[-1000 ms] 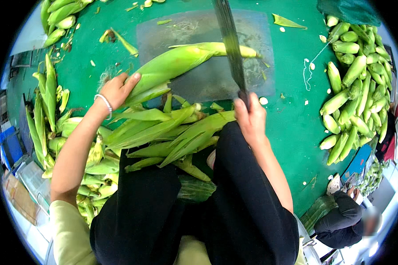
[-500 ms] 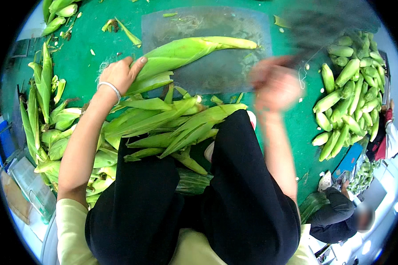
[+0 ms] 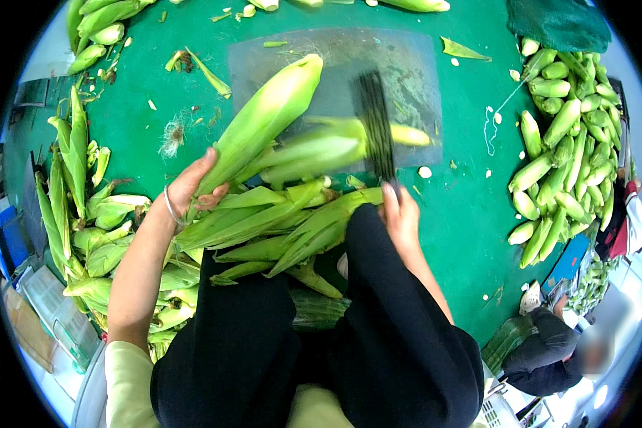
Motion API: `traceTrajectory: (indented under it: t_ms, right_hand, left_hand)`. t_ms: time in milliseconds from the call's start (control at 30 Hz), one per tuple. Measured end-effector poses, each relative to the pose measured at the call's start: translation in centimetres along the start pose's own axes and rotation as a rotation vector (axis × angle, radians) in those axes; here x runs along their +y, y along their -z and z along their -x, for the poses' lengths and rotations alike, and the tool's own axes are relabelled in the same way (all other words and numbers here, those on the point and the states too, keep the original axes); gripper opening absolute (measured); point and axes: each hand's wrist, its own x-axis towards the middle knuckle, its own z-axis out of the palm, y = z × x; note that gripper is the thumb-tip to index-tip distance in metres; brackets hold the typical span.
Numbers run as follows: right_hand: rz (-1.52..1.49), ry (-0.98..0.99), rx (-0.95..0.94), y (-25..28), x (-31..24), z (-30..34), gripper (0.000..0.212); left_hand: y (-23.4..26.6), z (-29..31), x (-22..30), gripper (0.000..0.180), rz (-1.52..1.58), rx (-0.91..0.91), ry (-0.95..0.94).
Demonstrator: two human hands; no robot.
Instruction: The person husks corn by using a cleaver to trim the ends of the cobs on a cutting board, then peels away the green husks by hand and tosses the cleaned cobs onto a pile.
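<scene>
My left hand (image 3: 192, 187) is closed round the lower end of a corn ear (image 3: 271, 118) in green husk. The ear slants up and to the right, a pale blunt end at its top. Below it, a blurred piece of husk (image 3: 314, 153) with a pale stalk end (image 3: 410, 135) lies across the grey mat (image 3: 415, 64). My right hand (image 3: 401, 214) grips a knife (image 3: 374, 121) with a broad dark blade, smeared by motion. Its blade points away from me and crosses in front of the stalk. Loose husks (image 3: 264, 221) lie over and between my knees.
Trimmed corn ears (image 3: 563, 157) are heaped at the right, below a dark green mesh bag (image 3: 560, 25). Unpeeled ears and husks (image 3: 107, 242) pile up at the left. The green surface (image 3: 471, 214) carries scraps and silk. A co-worker (image 3: 546, 349) sits at lower right.
The knife has come down from a blurred raised position at upper right to the mat. The ear has swung upward in my left hand, and the long stalk end is apart from it.
</scene>
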Motion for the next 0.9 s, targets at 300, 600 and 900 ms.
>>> traceTrajectory:
  t_ms: [300, 600, 900]
  right_hand:
    - [-0.185, -0.297, 0.28, 7.7, 2.7, 8.7, 0.03]
    - [-0.377, 0.383, -0.13, 6.8, -5.0, -4.0, 0.069]
    - [-0.239, 0.065, 0.034, 5.2, -2.3, -4.7, 0.033]
  left_hand:
    - [-3.2, -0.9, 4.7, 0.038, -0.926, 0.328, -0.447]
    - [-8.4, -0.5, 10.6, 0.06, -1.228, -0.211, -0.334]
    - [-4.6, 0.9, 9.0, 0.066, -2.009, 0.306, -0.834]
